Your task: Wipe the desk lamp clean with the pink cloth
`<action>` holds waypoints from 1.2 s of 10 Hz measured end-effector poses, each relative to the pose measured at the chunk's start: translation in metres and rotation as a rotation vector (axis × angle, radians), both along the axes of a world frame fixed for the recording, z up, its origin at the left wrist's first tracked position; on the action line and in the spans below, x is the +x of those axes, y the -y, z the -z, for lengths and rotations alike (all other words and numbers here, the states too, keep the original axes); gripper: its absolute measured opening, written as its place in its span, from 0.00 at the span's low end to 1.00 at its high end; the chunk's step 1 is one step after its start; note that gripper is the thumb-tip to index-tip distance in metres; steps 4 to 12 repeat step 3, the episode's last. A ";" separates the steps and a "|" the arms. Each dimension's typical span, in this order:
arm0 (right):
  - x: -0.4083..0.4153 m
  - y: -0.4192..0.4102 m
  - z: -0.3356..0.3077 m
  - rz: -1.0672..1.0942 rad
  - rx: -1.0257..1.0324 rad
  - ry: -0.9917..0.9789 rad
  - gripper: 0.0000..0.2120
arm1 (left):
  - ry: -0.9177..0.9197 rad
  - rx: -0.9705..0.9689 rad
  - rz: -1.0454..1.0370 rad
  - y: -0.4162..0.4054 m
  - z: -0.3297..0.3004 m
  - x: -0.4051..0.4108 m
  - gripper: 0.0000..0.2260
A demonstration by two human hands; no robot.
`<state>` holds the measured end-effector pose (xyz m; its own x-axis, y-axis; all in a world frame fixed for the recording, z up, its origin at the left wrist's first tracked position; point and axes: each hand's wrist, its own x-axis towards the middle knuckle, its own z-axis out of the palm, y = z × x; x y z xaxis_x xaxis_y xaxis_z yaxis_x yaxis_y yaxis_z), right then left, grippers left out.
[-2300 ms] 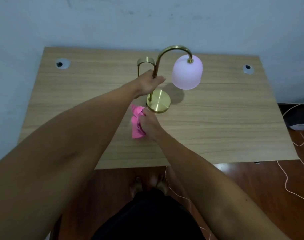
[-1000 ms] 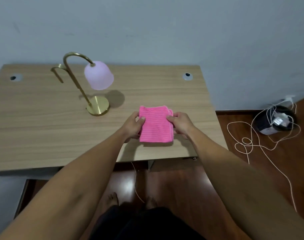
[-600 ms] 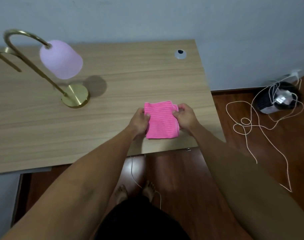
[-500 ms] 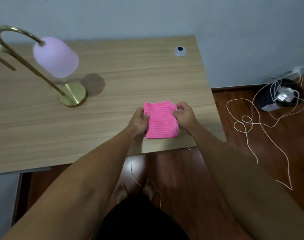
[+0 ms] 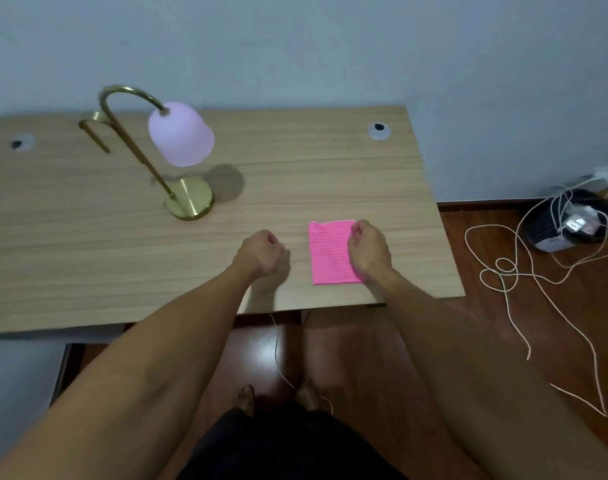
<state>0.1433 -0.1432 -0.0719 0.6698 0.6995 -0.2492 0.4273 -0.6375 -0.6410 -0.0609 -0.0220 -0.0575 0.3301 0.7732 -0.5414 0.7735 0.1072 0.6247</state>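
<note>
The desk lamp (image 5: 188, 201) stands upright at the left middle of the wooden desk (image 5: 87, 244), with a round brass base, a curved brass neck and a pale pink shade (image 5: 180, 134). The pink cloth (image 5: 330, 252) lies folded flat near the desk's front right. My left hand (image 5: 262, 252) is a short way left of the cloth, fingers loosely curled and holding nothing. My right hand (image 5: 368, 249) is over the cloth's right edge with loosely curled fingers, and its thumb is near the cloth's far right corner.
Two round cable grommets sit at the desk's back left (image 5: 18, 143) and back right (image 5: 379, 130). The wall is right behind the desk. On the wooden floor to the right lie a dark basket (image 5: 569, 221) and a long tangled white cord (image 5: 513, 271).
Both hands held the folded cloth by its sides before. Now my left hand has let go and moved left, the cloth lies flat, and the view has swung back left toward the lamp.
</note>
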 end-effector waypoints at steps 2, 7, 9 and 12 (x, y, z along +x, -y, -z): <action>-0.074 -0.031 -0.019 -0.195 0.014 -0.084 0.13 | -0.013 0.120 0.066 -0.027 -0.018 -0.090 0.10; -0.116 -0.045 -0.023 -0.242 0.008 -0.060 0.12 | -0.056 0.155 0.067 -0.037 -0.020 -0.135 0.12; -0.116 -0.045 -0.023 -0.242 0.008 -0.060 0.12 | -0.056 0.155 0.067 -0.037 -0.020 -0.135 0.12; -0.116 -0.045 -0.023 -0.242 0.008 -0.060 0.12 | -0.056 0.155 0.067 -0.037 -0.020 -0.135 0.12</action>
